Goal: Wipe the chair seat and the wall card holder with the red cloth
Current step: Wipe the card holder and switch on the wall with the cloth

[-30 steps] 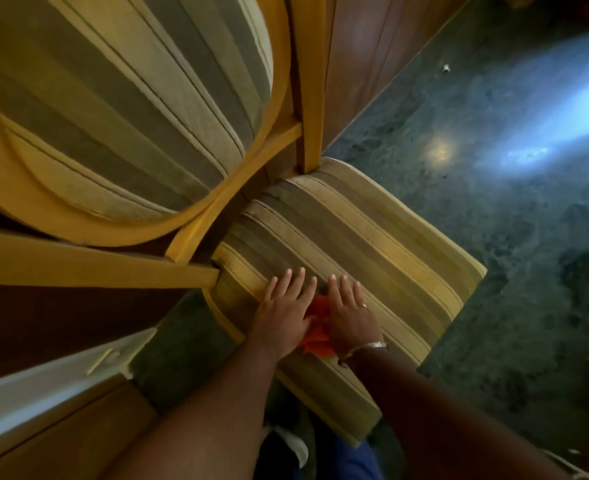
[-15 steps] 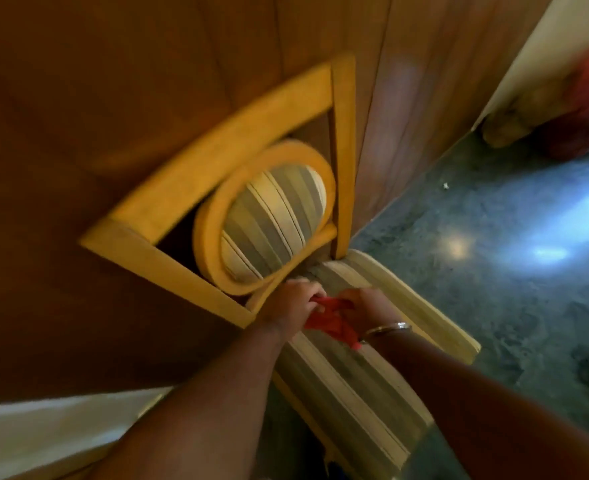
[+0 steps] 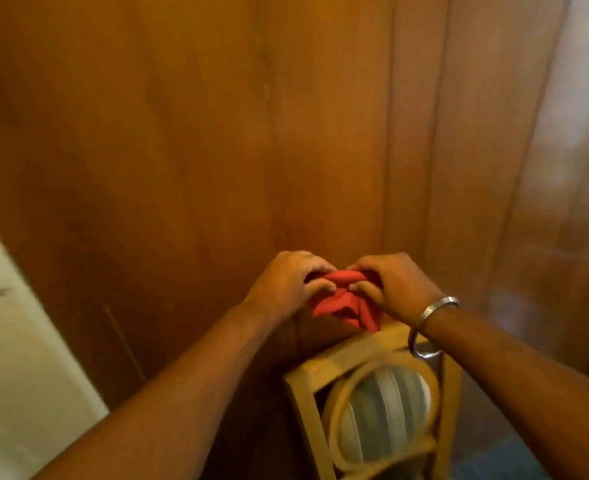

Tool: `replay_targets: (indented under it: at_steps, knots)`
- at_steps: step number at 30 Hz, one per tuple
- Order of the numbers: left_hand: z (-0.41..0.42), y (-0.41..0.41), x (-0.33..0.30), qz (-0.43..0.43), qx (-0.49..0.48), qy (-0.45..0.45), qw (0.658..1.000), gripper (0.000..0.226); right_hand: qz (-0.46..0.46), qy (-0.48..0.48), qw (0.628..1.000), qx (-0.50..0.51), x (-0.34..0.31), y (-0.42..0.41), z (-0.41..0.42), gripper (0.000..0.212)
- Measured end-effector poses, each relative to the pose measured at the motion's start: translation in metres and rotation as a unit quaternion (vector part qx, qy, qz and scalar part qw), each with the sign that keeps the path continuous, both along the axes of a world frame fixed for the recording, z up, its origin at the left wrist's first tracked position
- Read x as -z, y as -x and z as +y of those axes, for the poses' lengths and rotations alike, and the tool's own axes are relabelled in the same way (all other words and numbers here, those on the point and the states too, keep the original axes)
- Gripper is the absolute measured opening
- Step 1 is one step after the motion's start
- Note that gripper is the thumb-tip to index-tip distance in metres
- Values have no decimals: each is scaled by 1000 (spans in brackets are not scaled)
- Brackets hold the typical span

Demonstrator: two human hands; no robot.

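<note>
The red cloth [image 3: 346, 301] is bunched between both my hands, held in the air in front of the wood-panelled wall. My left hand [image 3: 286, 285] grips its left side and my right hand [image 3: 392, 285], with a metal bangle on the wrist, grips its right side. Below them stands the wooden chair [image 3: 307, 407], of which only the backrest with its striped oval cushion [image 3: 383, 414] shows. The chair seat is out of view. No card holder is visible.
A brown wood-panelled wall [image 3: 217, 133] fills most of the view. A white panel or door [image 3: 12, 341] is at the lower left. A strip of dark floor [image 3: 494, 459] shows at the bottom right beside the chair.
My hands have lifted the red cloth off the chair seat and up above the backrest. The view has swung upward from the seat to the wall.
</note>
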State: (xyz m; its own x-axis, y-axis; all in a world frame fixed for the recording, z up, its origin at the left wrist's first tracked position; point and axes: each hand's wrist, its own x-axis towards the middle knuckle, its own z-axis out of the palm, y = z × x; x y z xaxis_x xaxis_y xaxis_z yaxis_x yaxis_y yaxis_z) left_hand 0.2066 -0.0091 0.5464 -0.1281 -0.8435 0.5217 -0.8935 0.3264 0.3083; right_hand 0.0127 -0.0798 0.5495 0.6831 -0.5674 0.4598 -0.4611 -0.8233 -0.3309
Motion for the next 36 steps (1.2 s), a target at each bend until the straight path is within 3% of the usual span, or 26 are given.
replay_targets:
  at_steps: [4, 7, 13, 18, 21, 26, 28, 31, 33, 36]
  knots:
    - [73, -69, -67, -28, -74, 78, 994, 29, -38, 39, 992, -111, -68, -80, 31, 20]
    - [136, -115, -100, -3, -138, 114, 984, 30, -59, 61, 978, -189, -104, -144, 64, 19]
    - [258, -192, -119, 171, -237, 221, 930, 25, -67, 88, 942, -318, -136, -261, 158, 21]
    - [311, -242, -123, 308, -223, 313, 870, 29, -52, 125, 931, -340, -155, -325, 215, 27]
    - [312, -265, -127, 333, -206, 329, 859, 32, -50, 139, 931, -333, -162, -342, 225, 32]
    - [288, -299, -133, 301, -232, 377, 845, 29, -4, 266, 921, -284, -168, -361, 221, 55]
    - [277, -300, -133, 252, -264, 391, 845, 27, 29, 366, 899, -241, -169, -360, 215, 77]
    - [264, -309, -124, 160, -289, 437, 837, 31, 30, 459, 865, -200, -170, -368, 205, 93]
    - [260, -324, -109, 97, -307, 465, 825, 37, 22, 532, 822, -201, -168, -371, 202, 88]
    - [256, -351, -79, 9, -355, 455, 817, 45, 0, 609, 760, -227, -162, -372, 203, 66]
